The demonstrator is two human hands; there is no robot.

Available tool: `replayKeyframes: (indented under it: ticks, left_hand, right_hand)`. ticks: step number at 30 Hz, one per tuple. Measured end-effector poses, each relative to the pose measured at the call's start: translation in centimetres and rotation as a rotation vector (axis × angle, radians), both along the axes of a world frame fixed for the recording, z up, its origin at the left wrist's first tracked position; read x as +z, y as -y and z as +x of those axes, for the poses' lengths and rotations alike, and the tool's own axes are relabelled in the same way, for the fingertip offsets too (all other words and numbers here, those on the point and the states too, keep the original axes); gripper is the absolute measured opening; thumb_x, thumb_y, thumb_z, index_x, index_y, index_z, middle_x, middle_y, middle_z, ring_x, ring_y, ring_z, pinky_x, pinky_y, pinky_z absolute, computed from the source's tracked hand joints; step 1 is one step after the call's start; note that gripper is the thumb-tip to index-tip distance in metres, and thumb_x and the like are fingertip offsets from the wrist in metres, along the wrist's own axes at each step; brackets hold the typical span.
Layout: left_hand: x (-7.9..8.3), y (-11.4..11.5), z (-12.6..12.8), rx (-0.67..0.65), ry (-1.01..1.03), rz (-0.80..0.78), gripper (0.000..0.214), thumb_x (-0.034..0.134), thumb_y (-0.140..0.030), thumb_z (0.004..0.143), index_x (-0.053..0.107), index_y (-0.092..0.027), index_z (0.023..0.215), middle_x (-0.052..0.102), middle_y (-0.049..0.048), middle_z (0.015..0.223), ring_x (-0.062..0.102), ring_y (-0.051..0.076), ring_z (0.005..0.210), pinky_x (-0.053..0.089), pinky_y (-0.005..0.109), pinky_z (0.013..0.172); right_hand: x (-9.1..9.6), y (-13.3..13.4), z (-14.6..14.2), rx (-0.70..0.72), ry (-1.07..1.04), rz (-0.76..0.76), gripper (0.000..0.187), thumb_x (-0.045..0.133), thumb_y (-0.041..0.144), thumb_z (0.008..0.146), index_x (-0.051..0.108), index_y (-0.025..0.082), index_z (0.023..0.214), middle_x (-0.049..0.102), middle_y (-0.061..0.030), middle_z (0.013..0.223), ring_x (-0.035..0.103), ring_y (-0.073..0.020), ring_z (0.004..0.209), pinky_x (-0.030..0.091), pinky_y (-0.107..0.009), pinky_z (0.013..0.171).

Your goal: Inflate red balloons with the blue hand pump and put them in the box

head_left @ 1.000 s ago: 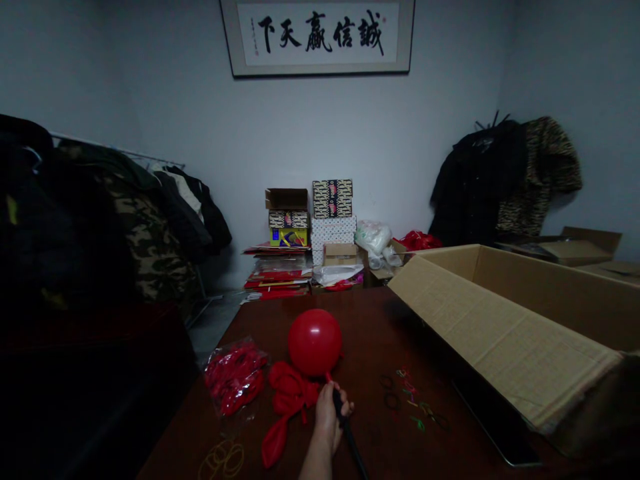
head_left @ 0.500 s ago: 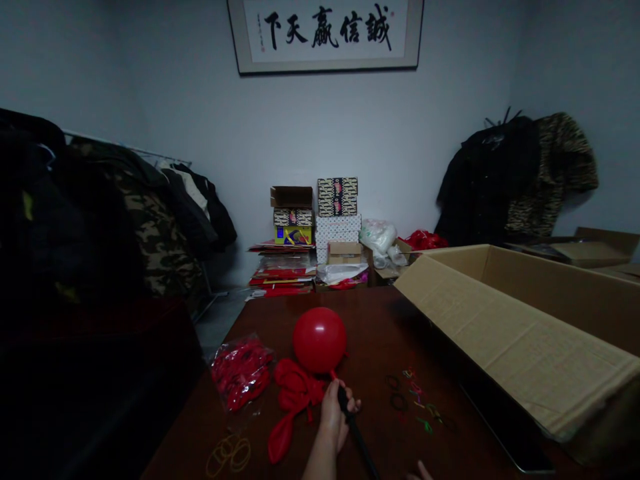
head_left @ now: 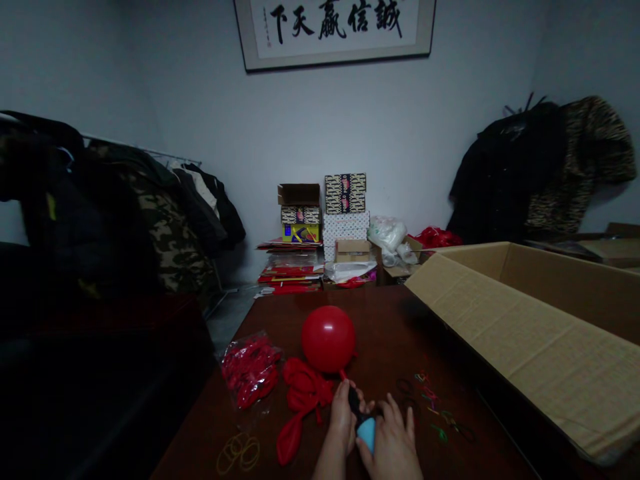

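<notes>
Right hand [head_left: 395, 437] newly at blue pump [head_left: 367, 435], grip wide; left hand [head_left: 341, 410], grip narrow around black nozzle [head_left: 354, 400], red balloon [head_left: 328, 339] ahead

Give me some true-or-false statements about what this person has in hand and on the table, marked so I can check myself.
1. The left hand grips the black part of the balloon pump. True.
2. The right hand is far from the pump. False: the right hand is right by its light-blue part, fingers spread.
3. Yellowish rubber bands lie on the table. True.
4. The inflated balloon is green. False: the inflated balloon is red.
5. Limp red balloons lie left of the inflated one. True.
6. The large cardboard box is shut. False: the large cardboard box is open.
</notes>
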State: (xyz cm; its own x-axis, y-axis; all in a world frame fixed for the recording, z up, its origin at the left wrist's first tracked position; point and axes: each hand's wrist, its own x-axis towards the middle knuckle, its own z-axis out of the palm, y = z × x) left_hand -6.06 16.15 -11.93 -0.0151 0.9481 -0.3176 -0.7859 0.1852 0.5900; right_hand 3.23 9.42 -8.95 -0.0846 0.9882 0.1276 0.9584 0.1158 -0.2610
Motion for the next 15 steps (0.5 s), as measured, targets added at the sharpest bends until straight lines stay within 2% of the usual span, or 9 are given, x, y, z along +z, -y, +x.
replayKeyframes:
  ticks: [3, 7, 12, 15]
  left_hand:
    - [-0.1, -0.2, 0.1, 0.014, -0.017, -0.008, 0.03, 0.06, -0.046, 0.068, 0.043, -0.021, 0.07, 0.049, -0.0058, 0.047, 0.038, 0.008, 0.035, 0.043, 0.032, 0.055]
    - [-0.3, -0.2, 0.2, 0.031, -0.071, 0.027, 0.034, 0.061, -0.049, 0.066, 0.043, -0.021, 0.07, 0.048, -0.0067, 0.048, 0.037, 0.006, 0.033, 0.042, 0.03, 0.054]
    - [-0.3, 0.0, 0.2, 0.035, -0.105, 0.019, 0.034, 0.059, -0.05, 0.068, 0.043, -0.02, 0.07, 0.047, -0.0075, 0.045, 0.033, 0.005, 0.031, 0.038, 0.027, 0.05]
    - [-0.2, 0.0, 0.3, 0.041, -0.12, 0.015, 0.036, 0.061, -0.051, 0.066, 0.043, -0.02, 0.07, 0.046, -0.0081, 0.044, 0.031, 0.004, 0.03, 0.036, 0.026, 0.048]
  right_hand:
    - [0.1, -0.3, -0.6, -0.023, 0.004, -0.015, 0.051, 0.037, 0.047, 0.076, 0.058, 0.016, 0.11, 0.049, -0.0109, 0.128, 0.026, -0.0282, 0.13, 0.001, -0.053, 0.108]
    - [-0.7, 0.4, -0.2, -0.033, 0.025, -0.028, 0.052, 0.038, 0.05, 0.075, 0.059, 0.015, 0.108, 0.048, -0.0137, 0.129, 0.025, -0.0302, 0.13, 0.001, -0.055, 0.107]
    - [-2.7, 1.9, 0.4, -0.035, 0.051, -0.004, 0.053, 0.05, 0.052, 0.069, 0.06, 0.013, 0.104, 0.051, -0.0157, 0.126, 0.027, -0.033, 0.129, 0.003, -0.057, 0.107]
    - [-4.1, 2.7, 0.5, -0.053, 0.061, 0.056, 0.05, 0.046, 0.053, 0.073, 0.062, 0.014, 0.099, 0.055, -0.0156, 0.121, 0.035, -0.0331, 0.125, 0.01, -0.06, 0.105]
